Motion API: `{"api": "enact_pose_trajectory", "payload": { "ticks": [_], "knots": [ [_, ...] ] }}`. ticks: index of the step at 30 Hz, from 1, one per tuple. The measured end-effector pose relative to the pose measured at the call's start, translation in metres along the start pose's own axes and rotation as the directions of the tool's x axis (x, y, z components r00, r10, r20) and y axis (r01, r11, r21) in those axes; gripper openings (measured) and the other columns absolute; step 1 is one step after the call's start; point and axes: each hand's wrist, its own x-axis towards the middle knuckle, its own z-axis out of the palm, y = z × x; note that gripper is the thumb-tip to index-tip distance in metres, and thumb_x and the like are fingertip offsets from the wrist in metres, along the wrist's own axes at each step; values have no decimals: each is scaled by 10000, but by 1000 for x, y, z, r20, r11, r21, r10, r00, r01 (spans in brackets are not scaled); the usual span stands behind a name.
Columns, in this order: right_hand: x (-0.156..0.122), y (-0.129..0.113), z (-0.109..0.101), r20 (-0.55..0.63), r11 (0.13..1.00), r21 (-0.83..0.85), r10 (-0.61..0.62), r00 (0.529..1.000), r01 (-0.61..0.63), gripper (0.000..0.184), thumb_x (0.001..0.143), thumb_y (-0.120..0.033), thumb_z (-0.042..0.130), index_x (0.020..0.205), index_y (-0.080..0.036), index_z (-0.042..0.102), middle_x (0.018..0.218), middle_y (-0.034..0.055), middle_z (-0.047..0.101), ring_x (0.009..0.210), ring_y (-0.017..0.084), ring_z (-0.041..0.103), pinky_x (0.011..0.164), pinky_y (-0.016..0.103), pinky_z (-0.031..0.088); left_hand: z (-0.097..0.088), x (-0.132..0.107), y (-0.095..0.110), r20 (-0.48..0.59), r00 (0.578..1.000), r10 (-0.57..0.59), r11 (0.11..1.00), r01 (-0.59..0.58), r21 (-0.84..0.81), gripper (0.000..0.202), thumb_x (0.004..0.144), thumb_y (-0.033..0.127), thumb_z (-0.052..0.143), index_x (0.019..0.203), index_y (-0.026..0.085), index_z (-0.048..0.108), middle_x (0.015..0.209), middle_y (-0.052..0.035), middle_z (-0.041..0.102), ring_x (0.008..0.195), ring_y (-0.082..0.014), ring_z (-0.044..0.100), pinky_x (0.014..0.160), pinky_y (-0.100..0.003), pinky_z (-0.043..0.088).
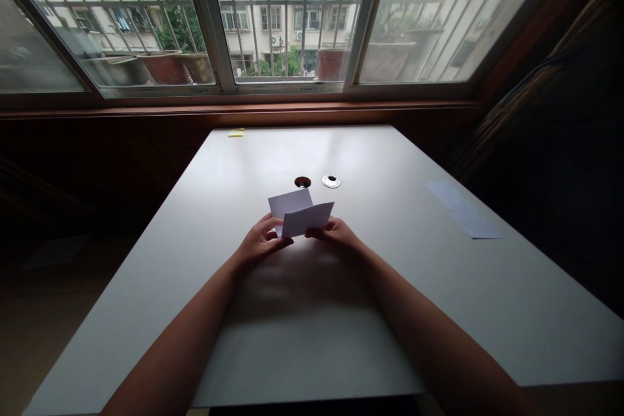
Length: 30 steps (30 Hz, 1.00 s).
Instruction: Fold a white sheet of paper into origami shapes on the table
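A folded sheet of white paper is held up over the middle of the table, its two panels standing apart like a half-open card. My left hand grips its lower left side, with the thumb stretched below the near panel and fingers behind. At the lower right edge, my right hand pinches the paper; some of its fingers are hidden behind the sheet. Both forearms reach in from the near edge.
The white table has a round cable hole and a loose round cover beyond the hands. A flat paper sheet lies at the right. Yellow sticky notes sit at the far left, below the barred window.
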Motion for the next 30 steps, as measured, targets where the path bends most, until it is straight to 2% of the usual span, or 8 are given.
{"api": "enact_pose_trajectory", "payload": {
  "ticks": [4, 8, 14, 16, 21, 24, 27, 30],
  "knots": [
    [1, 2, 0, 5, 998, -56, -29, 1000, 30, 345, 746, -517, 745, 746, -172, 761, 1085, 85, 660, 999, 269, 629, 864, 372, 502, 1, 0, -5, -54, 999, -4, 999, 2, -49, 290, 795, 370, 742, 1000, 175, 677, 1079, -97, 632, 1026, -253, 618, 889, -369, 514],
    [1, -1, 2, 26, 999, -7, -49, 998, 49, 335, 810, -504, 690, 865, -183, 771, 1203, 89, 622, 1056, 262, 620, 881, 353, 505, 1, 2, -13, -67, 997, -40, 997, 36, -69, 343, 768, 352, 770, 1022, 182, 614, 1016, -79, 661, 965, -234, 646, 879, -375, 512],
    [2, 0, 4, 71, 999, -10, -43, 997, 44, 361, 803, -482, 706, 995, -180, 746, 1231, 99, 613, 1082, 268, 614, 877, 347, 519, 1, 2, -12, -77, 996, -33, 995, 25, -101, 682, 781, 319, 762, 1344, 295, 378, 1201, -82, 616, 1023, -231, 653, 846, -358, 531],
    [2, 1, 4, 101, 998, -25, -56, 993, 59, 365, 804, -482, 704, 1005, -180, 745, 1243, 101, 606, 1097, 276, 607, 880, 354, 521, 0, 1, -11, -86, 996, -36, 996, 29, -89, 704, 814, 329, 728, 1404, 298, 343, 1182, -81, 625, 1010, -225, 656, 833, -341, 533],
    [2, 5, 2, 123, 992, -91, -71, 990, 82, 348, 795, -465, 717, 1013, -196, 739, 1205, 96, 611, 1096, 288, 601, 883, 374, 514, -4, 3, -14, -142, 988, -52, 999, 54, 5, 433, 870, 394, 649, 1241, 182, 579, 1036, -90, 683, 899, -206, 657, 758, -304, 546],
    [2, 9, 1, 96, 996, -72, -53, 994, 60, 360, 779, -445, 739, 1043, -204, 702, 1139, 84, 629, 1048, 277, 614, 857, 379, 514, -5, 4, -15, -171, 983, -69, 997, 71, 6, 412, 848, 402, 671, 1184, 170, 620, 1019, -92, 703, 886, -211, 661, 734, -306, 559],
    [3, 11, 2, 22, 999, 48, -15, 1000, 14, 477, 754, -416, 770, 1168, -255, 597, 1078, 49, 642, 976, 245, 636, 812, 366, 520, -4, 5, -13, -204, 975, -89, 996, 85, -25, 421, 812, 401, 709, 1157, 171, 636, 1004, -86, 712, 899, -219, 667, 728, -309, 570],
    [3, 10, 4, -74, 988, 157, 8, 997, 3, 658, 750, -389, 779, 1314, -332, 446, 1129, 29, 608, 972, 218, 639, 811, 361, 529, -4, 5, -11, -281, 953, -115, 992, 97, -80, 435, 773, 408, 743, 1122, 170, 645, 1002, -82, 712, 889, -221, 672, 703, -313, 576]
  ]
}}
